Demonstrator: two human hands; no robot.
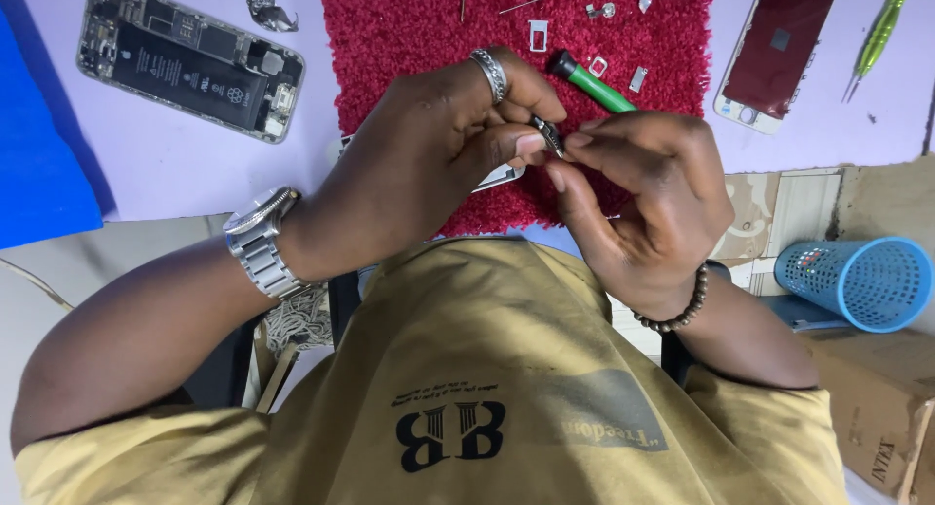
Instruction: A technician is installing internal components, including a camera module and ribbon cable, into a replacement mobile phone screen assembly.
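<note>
Head view is showing both hands meeting over a red fuzzy mat (409, 28) on a pale purple table (175, 169). The left hand (429, 145), wearing a ring and a steel watch, is pinching its thumb and fingers together on a small dark metal part (547, 135), and the right hand (648, 198), with a bead bracelet at the wrist, is closing its fingertips on the same part from the other side, so both are clamped on it just above the mat's near edge. To my eye the person is working the tiny piece between the fingertips, turning or separating it; the next move looks to call for a steady grip so nothing drops into the mat's pile. A green-handled screwdriver (599, 86) is lying on the mat just behind the hands, with small metal brackets and a tray frame (538, 35) scattered near it. An opened phone body (190, 62) is lying at the far left of the table, a detached screen panel (779, 47) at the far right, and another green tool (881, 28) beside it. A blue mesh basket (857, 281) is lying on its side off to the right, above a cardboard box (877, 417).
</note>
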